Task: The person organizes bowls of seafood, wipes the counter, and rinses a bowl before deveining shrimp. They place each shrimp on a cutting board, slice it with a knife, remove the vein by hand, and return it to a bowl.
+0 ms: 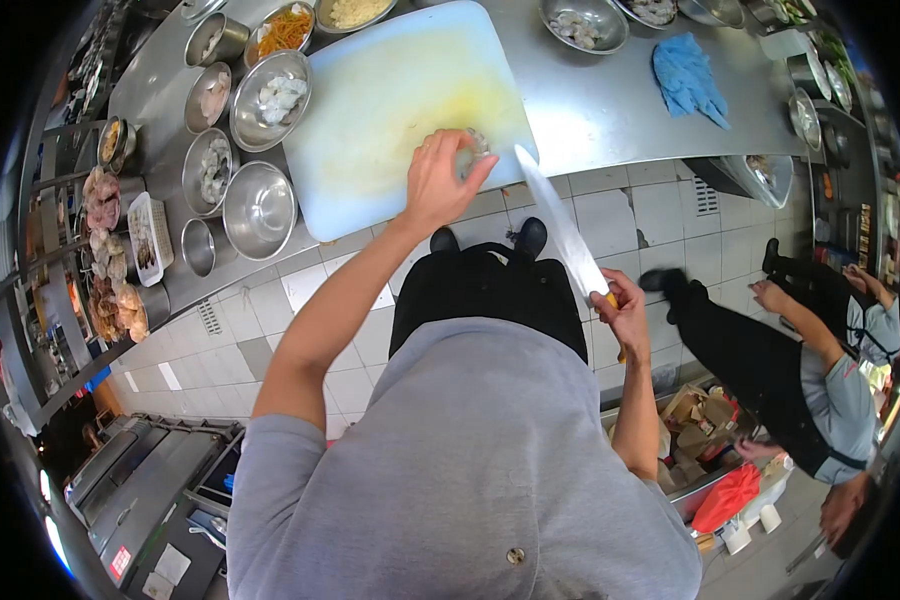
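Observation:
My left hand (438,180) rests over the near edge of the white cutting board (370,110), fingers curled and thumb out to the side. Between its fingertips and thumb is a small greyish, translucent piece that looks like raw shrimp (479,144), partly covered by the fingers. In my right hand (623,306) is a long kitchen knife (562,225) with a yellow handle, my fingers wrapped round the handle. Its blade points up and left, the tip just off the board's right edge, apart from the shrimp. Wet yellowish stains mark the board.
Steel bowls of shrimp (285,97), shredded orange food (285,28) and pale minced food (355,10) stand left of and behind the board. A blue glove (688,78) lies on the steel counter (590,110). Co-workers (770,360) stand at right. A bin (740,178) is below the counter.

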Action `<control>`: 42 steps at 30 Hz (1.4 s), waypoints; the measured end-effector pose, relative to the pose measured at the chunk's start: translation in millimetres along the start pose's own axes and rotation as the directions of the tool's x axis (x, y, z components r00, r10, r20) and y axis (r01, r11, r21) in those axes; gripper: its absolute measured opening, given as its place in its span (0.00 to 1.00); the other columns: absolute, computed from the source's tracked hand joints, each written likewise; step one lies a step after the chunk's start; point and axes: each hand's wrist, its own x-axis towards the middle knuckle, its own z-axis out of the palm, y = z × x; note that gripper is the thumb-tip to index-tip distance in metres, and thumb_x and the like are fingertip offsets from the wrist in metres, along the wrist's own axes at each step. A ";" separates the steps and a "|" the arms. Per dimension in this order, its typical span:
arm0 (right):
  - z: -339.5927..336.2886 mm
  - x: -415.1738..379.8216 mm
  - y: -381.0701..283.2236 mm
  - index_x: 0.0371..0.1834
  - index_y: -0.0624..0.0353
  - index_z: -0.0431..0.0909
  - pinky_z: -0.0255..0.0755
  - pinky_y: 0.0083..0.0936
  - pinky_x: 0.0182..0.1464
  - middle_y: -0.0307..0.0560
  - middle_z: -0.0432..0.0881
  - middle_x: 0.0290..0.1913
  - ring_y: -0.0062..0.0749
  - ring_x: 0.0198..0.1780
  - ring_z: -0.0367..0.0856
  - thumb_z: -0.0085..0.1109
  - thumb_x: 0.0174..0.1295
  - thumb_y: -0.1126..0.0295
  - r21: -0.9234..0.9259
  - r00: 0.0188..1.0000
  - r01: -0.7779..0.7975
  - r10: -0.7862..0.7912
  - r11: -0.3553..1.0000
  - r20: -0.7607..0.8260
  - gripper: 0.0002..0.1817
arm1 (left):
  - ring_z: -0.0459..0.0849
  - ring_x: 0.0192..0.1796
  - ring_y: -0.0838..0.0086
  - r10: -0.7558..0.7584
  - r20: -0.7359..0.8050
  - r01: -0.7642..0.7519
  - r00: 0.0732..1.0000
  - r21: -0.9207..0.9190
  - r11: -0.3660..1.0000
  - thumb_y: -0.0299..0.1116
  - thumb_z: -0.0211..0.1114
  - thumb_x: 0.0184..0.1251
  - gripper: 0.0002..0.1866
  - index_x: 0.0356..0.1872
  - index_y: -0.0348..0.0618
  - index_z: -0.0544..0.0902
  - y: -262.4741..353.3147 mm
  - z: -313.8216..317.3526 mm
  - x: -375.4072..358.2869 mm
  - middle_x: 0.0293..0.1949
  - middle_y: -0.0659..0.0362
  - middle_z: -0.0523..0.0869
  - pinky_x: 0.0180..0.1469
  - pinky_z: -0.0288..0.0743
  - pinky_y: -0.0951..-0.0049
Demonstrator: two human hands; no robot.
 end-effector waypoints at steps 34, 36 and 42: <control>28.8 71.7 -27.0 0.69 0.60 0.74 0.67 0.21 0.29 0.35 0.75 0.28 0.17 0.26 0.69 0.62 0.74 0.69 -0.307 0.982 0.164 -0.184 0.938 -0.036 0.22 | 0.82 0.51 0.59 -0.135 0.017 0.134 0.991 0.049 0.990 0.29 0.74 0.58 0.12 0.45 0.45 0.92 -13.6 -17.0 1.9 0.42 0.56 0.88 0.54 0.73 0.59; 30.4 72.1 -24.1 0.69 0.60 0.74 0.67 0.21 0.29 0.35 0.75 0.28 0.17 0.26 0.69 0.62 0.74 0.69 -0.313 0.980 0.167 -0.192 0.935 -0.049 0.22 | 0.82 0.50 0.60 -0.129 0.005 0.129 0.992 0.032 0.991 0.28 0.74 0.57 0.11 0.43 0.44 0.91 -15.4 -13.2 1.6 0.42 0.57 0.88 0.54 0.71 0.58; 33.5 67.1 -19.3 0.69 0.61 0.74 0.66 0.21 0.31 0.36 0.76 0.28 0.18 0.27 0.69 0.62 0.74 0.69 -0.300 0.974 0.188 -0.217 0.935 -0.067 0.22 | 0.83 0.46 0.58 -0.087 -0.061 0.086 0.994 -0.025 0.996 0.26 0.72 0.59 0.06 0.37 0.41 0.88 -21.4 -7.6 -1.8 0.38 0.56 0.88 0.50 0.74 0.57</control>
